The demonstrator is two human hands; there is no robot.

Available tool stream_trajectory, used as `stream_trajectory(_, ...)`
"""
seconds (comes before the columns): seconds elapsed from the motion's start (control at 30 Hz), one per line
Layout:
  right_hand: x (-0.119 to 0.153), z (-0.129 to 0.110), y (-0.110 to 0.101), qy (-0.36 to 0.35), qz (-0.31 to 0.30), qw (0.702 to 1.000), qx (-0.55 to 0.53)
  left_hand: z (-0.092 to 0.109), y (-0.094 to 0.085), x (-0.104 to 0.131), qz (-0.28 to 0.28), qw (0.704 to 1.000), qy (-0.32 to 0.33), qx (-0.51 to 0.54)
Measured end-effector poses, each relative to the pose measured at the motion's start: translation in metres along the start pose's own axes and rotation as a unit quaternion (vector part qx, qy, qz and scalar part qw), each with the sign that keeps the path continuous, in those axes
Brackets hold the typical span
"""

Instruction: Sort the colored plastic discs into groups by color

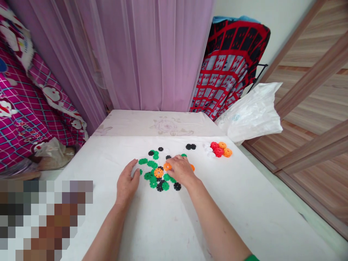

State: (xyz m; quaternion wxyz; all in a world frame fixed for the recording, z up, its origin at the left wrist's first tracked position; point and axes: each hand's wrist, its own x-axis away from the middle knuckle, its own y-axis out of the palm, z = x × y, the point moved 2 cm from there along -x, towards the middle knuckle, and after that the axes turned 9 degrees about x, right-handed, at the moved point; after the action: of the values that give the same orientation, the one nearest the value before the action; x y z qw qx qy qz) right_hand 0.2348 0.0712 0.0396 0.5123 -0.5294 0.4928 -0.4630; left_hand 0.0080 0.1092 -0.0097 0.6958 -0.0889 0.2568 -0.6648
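Observation:
My left hand (pixel 128 182) rests at the left edge of a loose heap of notched plastic snowflake discs, mostly green (pixel 153 182) and black (pixel 177 186). Its thumb and fingers are apart with nothing between them, close to a green disc. Over the heap's right side, my right hand (pixel 182 169) pinches an orange snowflake disc (pixel 168 166) with its fingertips. Another orange disc (pixel 158 173) lies flat on top of the heap. One more orange disc (pixel 193 167) shows partly beyond the right hand, which hides some pieces beneath it.
At the far right of the white-covered table (pixel 231 214) sit sorted groups of red discs (pixel 217 150), orange discs and white discs (pixel 210 152). Two black discs (pixel 190 146) lie left of these. A white plastic bag (pixel 252 114) hangs at the right corner.

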Motion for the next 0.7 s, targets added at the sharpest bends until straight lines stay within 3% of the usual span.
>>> stream_trajectory(0.23, -0.001, 0.004, -0.002, 0.030, 0.007, 0.999, -0.018, 0.000, 0.000, 0.000, 0.000, 1.000, 0.001, 0.001)
stream_trajectory(0.43, 0.038, 0.073, -0.020, 0.164, 0.084, 0.979, -0.090, 0.001, 0.000, 0.000, -0.002, 1.000, -0.007, -0.002)
stream_trajectory(0.5, 0.051, 0.089, -0.021, 0.177, 0.083, 0.976, -0.094, -0.001, 0.001, -0.001, 0.000, 1.000, -0.001, -0.005)
stream_trajectory(0.7, 0.053, 0.086, -0.016, 0.145, 0.054, 0.985, -0.082, -0.002, 0.000, -0.001, 0.005, 1.000, 0.007, -0.002)
